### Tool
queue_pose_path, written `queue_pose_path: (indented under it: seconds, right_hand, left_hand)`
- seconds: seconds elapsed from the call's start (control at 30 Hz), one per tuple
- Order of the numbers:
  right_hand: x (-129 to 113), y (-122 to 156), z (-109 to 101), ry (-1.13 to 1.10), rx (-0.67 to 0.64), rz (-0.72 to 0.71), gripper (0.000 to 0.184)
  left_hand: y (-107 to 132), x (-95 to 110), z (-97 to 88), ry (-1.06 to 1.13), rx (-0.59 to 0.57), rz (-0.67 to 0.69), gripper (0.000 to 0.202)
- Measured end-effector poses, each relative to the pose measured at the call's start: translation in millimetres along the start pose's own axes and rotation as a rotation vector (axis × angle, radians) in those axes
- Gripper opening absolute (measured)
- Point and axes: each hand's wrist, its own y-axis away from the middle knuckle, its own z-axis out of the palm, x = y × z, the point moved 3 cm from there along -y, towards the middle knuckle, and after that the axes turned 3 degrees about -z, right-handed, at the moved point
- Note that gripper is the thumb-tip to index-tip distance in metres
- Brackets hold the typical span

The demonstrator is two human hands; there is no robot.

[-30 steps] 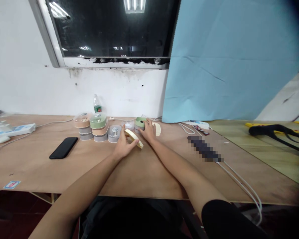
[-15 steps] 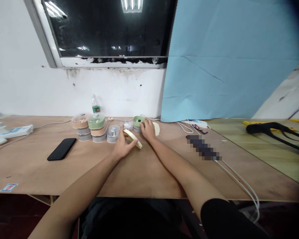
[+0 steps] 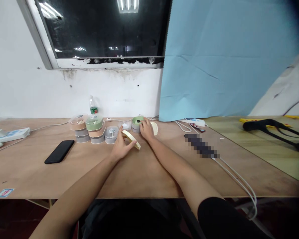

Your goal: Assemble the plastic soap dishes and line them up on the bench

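Observation:
My left hand (image 3: 119, 146) is closed on a thin, pale-yellow curved piece (image 3: 132, 138), like a shallow tray or lid, held tilted just above the table. The fingers of my right hand (image 3: 147, 130) curl over the right edge of a small green container (image 3: 137, 119), which sits on a grey one (image 3: 136, 128). Part of that container is hidden behind the fingers. A cream-coloured piece (image 3: 154, 128) lies just right of my right hand. Between my hands, farther back, stands a clear lidded item (image 3: 126, 125). Beside my left hand is a grey container with a clear lid (image 3: 112, 134).
Several lidded containers stand stacked at left, with a green one (image 3: 94, 122) on top. A bottle (image 3: 93, 105) is behind them. A black phone (image 3: 59, 151) lies nearer me. A pixelated dark item (image 3: 201, 146), cables, a power strip (image 3: 195, 122) and black straps (image 3: 269, 126) lie right.
The view has shifted slightly, so most things sit a little farther left. My right fingers have moved slightly on the green container. My left hand keeps the pale-yellow piece in nearly the same pose.

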Motion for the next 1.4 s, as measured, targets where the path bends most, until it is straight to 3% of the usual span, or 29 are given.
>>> queue_pose_path:
  seconds: [0.17,0.33,0.5,0.6,0.7,0.77,0.87,1.0,1.17,1.4]
  right_hand:
    - [-4,1,-7,0.057,0.026,-0.003,0.036]
    - [-16,18,-35,-0.032,0.082,-0.048,0.031]
    - [-45,54,-61,-0.293,-0.188,-0.318,0.041]
    - [-59,63,-58,-0.305,-0.293,-0.354,0.030]
    - [-55,58,-51,-0.260,-0.189,-0.183,0.030]
    - [-40,50,-50,-0.269,-0.052,-0.015,0.032]
    - [-4,40,-56,-0.344,0.182,0.206,0.034]
    - [47,34,-66,-0.347,0.402,0.407,0.037]
    - [84,32,-58,-0.453,0.460,0.614,0.039]
    - [92,34,-38,-0.821,0.416,0.778,0.037]
  left_hand:
    - [1,1,-0.8,0.009,-0.010,-0.008,0.100]
    - [-1,1,-6.8,0.000,-0.005,0.002,0.099]
    - [-4,-1,-10.3,0.026,0.037,-0.004,0.098]
    - [-3,-1,-7.9,0.033,0.026,-0.002,0.095]
    - [-3,3,-10.1,-0.025,0.031,0.049,0.092]
    - [-5,8,-16.7,-0.195,0.081,0.130,0.088]
    - [-10,9,-29.3,-0.567,0.144,0.200,0.071]
    - [-17,-8,-40.7,-0.926,0.088,0.090,0.057]
    - [-22,-30,-42.4,-1.073,-0.086,-0.016,0.061]
    - [-22,-21,-39.8,-1.002,-0.063,0.067,0.046]
